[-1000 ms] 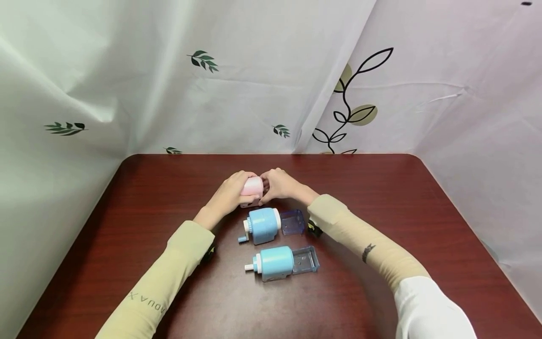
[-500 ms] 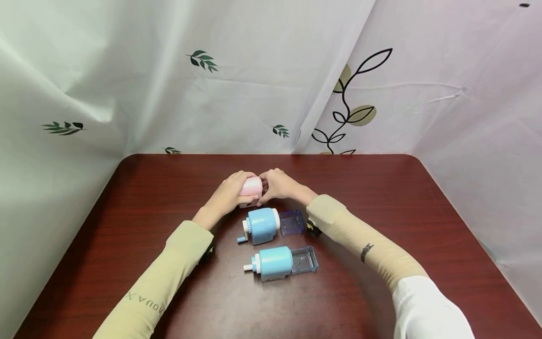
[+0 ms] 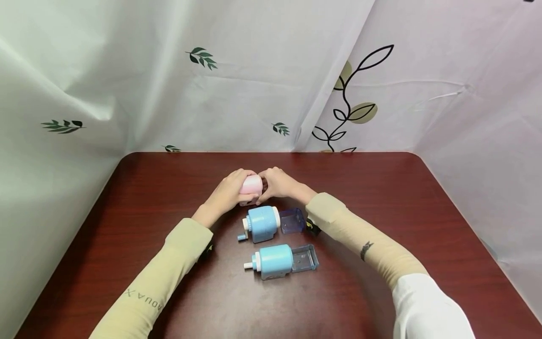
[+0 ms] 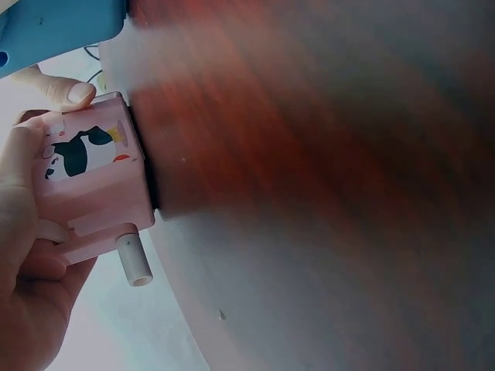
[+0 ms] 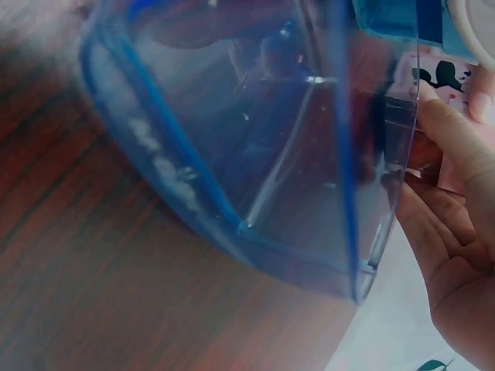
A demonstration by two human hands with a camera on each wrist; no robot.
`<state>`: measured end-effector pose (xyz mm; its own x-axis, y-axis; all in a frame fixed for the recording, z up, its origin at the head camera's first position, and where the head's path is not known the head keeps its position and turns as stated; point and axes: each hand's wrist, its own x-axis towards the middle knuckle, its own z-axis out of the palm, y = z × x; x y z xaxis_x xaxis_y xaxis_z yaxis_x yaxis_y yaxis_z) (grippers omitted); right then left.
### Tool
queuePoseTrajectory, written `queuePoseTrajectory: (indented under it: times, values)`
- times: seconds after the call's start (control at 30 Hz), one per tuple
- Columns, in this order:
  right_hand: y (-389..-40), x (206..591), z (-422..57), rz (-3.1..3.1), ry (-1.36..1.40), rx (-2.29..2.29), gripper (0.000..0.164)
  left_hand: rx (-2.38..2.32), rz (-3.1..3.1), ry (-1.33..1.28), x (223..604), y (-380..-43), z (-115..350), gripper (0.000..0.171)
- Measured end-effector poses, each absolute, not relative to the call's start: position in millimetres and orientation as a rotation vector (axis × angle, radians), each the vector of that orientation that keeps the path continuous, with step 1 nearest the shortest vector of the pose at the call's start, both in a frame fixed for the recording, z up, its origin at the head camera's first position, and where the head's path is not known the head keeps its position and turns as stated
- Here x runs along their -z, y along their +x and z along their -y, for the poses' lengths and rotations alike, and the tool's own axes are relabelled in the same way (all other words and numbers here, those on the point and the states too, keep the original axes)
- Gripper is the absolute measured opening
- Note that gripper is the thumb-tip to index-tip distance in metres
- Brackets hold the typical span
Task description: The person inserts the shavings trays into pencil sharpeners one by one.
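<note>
A pink pencil sharpener with a cartoon print stands near the table's far side. My left hand grips its body from the left, thumb and fingers around it; its pale crank handle sticks out in the left wrist view. My right hand bends its thumb and fingers about the sharpener's right end. What lies between those fingertips is mostly hidden. Nearer to me lies a blue pencil sharpener with its clear bluish drawer pulled out. Below it is a turquoise pencil sharpener, its smoky drawer also out.
The dark red-brown table has rounded far corners. A white leaf-patterned curtain hangs along its back and sides. In the right wrist view the blue sharpener's drawer stands close before the camera.
</note>
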<state>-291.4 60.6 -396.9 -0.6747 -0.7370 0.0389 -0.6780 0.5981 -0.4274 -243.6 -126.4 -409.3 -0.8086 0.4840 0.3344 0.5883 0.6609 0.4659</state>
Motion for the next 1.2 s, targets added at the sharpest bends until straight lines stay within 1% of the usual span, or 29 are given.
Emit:
queuePoseTrajectory:
  times: [0.2, 0.5, 0.77, 1.0, 1.2]
  values:
    - [-290.3, 396.1, -60.0, -2.643, -1.145, 0.663, 0.053, 0.873, 2.710, -0.861, 407.3, -244.0, 127.4, 0.051]
    - [-286.3, 396.4, -64.3, -2.542, -1.069, 0.870, 0.053, 0.916, 2.725, -0.837, 405.7, -244.1, 127.8, 0.051]
    - [-283.2, 395.0, -68.3, -2.554, -1.097, 0.897, 0.054, 0.887, 2.726, -0.814, 403.9, -242.6, 125.9, 0.051]
    - [-281.0, 390.4, -71.4, -2.634, -1.136, 0.855, 0.056, 0.768, 2.684, -0.841, 399.6, -240.2, 125.9, 0.054]
    - [-279.6, 389.8, -74.8, -2.608, -1.128, 0.919, 0.055, 0.790, 2.658, -0.831, 396.8, -237.9, 126.0, 0.058]
